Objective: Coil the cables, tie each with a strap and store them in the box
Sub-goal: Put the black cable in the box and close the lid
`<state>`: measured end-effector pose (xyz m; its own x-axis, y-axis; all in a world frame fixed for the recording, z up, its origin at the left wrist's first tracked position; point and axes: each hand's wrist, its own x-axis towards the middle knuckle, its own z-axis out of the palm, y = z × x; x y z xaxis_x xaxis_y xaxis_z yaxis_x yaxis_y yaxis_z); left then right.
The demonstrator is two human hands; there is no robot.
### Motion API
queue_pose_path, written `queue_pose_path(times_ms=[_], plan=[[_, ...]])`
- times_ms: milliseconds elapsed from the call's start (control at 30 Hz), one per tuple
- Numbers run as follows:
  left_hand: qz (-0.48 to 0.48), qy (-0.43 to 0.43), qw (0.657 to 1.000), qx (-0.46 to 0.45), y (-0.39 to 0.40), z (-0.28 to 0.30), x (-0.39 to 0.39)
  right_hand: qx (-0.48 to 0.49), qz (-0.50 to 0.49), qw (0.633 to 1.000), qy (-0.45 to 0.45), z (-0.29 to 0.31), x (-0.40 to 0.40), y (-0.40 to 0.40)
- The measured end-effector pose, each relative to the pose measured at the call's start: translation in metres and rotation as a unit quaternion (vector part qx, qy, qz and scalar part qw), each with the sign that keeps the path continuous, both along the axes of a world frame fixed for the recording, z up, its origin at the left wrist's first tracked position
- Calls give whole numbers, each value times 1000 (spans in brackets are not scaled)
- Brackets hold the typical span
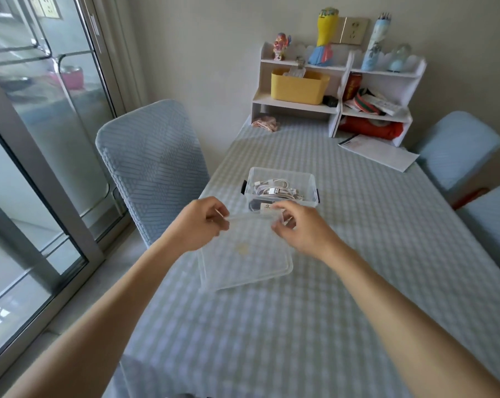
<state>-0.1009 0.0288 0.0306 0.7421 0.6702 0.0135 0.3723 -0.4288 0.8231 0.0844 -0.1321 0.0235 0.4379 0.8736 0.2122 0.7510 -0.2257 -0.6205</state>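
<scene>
A clear plastic box (253,175) with dark side latches stands in the middle of the checked table (357,282). Inside it lie coiled white cables (274,188) and a dark item underneath. Just in front of the box I hold its clear lid (243,262), tilted, far edge raised. My left hand (198,222) pinches the lid's far left corner. My right hand (297,225) pinches the far right corner. The lid's near edge sits low over the tablecloth.
A white desk shelf (337,110) with a yellow bin (299,86), figurines and red items stands at the table's far end. A white envelope (379,152) lies beside it. Blue-covered chairs (154,165) flank the table; a sliding glass door (42,168) is on the left.
</scene>
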Motion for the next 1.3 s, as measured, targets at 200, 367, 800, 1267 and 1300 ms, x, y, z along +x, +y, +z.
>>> queue_pose_path(times_ms=[200,367,800,1267,1300], plan=[[-26,-121,986,107,-8,45,5,90,-22,995,23,43,9,-10],[-44,-174,954,241,-13,80,26,163,-42,985,26,72,28,-14],[-24,-237,818,523,13,35,109,181,-99,971,-125,35,99,1],[-78,-122,884,444,12,-37,105,144,-92,976,-137,-25,103,-7],[-81,-114,888,438,13,-39,106,140,-93,976,-136,-24,102,-8]])
